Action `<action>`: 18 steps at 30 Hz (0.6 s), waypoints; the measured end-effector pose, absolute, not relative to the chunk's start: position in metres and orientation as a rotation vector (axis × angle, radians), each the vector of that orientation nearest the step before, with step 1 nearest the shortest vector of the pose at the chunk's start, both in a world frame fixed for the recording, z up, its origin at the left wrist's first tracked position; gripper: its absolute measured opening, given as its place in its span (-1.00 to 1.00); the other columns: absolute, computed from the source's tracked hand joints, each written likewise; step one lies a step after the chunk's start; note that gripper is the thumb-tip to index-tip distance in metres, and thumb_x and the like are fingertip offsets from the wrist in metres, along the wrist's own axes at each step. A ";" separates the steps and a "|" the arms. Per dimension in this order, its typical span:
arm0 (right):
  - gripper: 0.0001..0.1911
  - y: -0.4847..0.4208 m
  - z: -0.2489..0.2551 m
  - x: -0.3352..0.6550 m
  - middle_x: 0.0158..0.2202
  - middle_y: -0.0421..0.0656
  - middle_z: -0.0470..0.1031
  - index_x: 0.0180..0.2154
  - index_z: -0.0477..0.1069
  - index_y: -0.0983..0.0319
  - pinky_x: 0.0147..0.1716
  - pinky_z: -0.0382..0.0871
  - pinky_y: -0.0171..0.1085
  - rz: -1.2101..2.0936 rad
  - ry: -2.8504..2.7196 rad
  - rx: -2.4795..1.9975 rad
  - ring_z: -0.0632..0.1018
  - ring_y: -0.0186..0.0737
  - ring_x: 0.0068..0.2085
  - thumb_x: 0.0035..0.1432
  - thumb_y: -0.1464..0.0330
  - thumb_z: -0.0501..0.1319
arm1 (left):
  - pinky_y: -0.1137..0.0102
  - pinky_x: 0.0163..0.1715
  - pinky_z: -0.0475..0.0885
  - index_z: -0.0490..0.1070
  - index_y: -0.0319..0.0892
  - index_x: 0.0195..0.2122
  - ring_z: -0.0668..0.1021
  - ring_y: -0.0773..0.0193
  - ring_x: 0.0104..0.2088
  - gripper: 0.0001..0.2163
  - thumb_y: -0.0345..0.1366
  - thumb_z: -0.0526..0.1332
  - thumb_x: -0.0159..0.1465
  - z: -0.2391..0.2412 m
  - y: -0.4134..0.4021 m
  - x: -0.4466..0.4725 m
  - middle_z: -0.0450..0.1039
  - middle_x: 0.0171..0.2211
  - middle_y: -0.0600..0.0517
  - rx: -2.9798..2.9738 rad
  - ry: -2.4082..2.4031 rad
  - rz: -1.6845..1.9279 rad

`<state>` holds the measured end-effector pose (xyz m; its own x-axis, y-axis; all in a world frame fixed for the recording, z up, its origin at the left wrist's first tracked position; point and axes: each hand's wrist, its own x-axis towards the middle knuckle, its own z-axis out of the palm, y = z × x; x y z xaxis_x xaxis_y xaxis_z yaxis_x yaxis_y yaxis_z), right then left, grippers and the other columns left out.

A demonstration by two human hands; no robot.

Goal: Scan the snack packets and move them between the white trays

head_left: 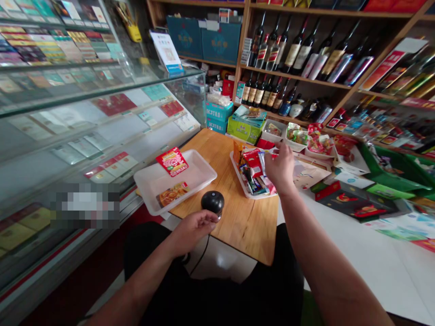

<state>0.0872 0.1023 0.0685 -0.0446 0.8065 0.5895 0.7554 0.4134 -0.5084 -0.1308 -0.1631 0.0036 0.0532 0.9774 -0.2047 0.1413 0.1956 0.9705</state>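
My right hand (281, 166) is over the right side of a white tray (243, 184), fingers bent and apart. Inside are small packaged snacks, among them a red packet (253, 162); a blue-and-white packet (262, 164) lies by my thumb. My left hand (197, 230) is loosely curled, its fingertips by the base of a black round-headed device (212, 202) with a cable, and I see nothing in it. A larger white tray (203, 168) on the left contains a red-and-pink packet (172, 161) and a brown-orange packet (172, 194).
Both trays rest on a small wooden table (238, 226), the left one overhanging its edge. A glass display case (102, 86) stands left. Behind are a green box (245, 128) and shelves of wine bottles (295, 47). Green crates (396, 170) are at right.
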 end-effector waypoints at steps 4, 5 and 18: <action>-0.73 0.068 0.051 0.030 -0.17 -0.04 0.61 -0.08 0.54 0.27 -0.10 0.41 -0.20 0.433 -2.123 -1.187 0.57 -0.14 -0.17 0.19 0.36 0.21 | 0.24 -0.03 0.48 0.56 -0.18 -0.09 0.63 0.09 -0.09 -0.69 -0.08 0.27 0.29 -0.005 -0.165 -0.175 0.63 -0.11 -0.10 1.166 1.495 1.096; -0.76 0.060 0.045 0.016 -0.20 -0.07 0.62 -0.12 0.56 0.26 -0.14 0.41 -0.24 0.557 -2.203 -1.158 0.58 -0.17 -0.21 0.19 0.37 0.22 | 0.24 -0.03 0.49 0.56 -0.18 -0.09 0.63 0.08 -0.09 -0.69 -0.07 0.27 0.28 -0.008 -0.165 -0.189 0.63 -0.12 -0.10 1.179 1.576 1.128; -0.75 0.038 0.002 -0.139 -0.19 -0.05 0.64 -0.16 0.62 0.32 -0.29 0.30 -0.37 0.823 -2.854 -1.058 0.57 -0.25 -0.25 0.23 0.37 0.21 | 0.23 -0.06 0.44 0.51 -0.19 0.00 0.62 -0.01 -0.05 -0.66 -0.19 0.06 0.37 -0.052 -0.135 -0.288 0.60 -0.04 -0.18 1.646 2.272 0.423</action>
<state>-0.1392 0.0384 0.0019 -0.7749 0.6043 -0.1853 0.6102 0.6387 -0.4688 -0.2883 -0.1351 -0.0521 -0.2965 0.9524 -0.0705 0.8632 0.2988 0.4069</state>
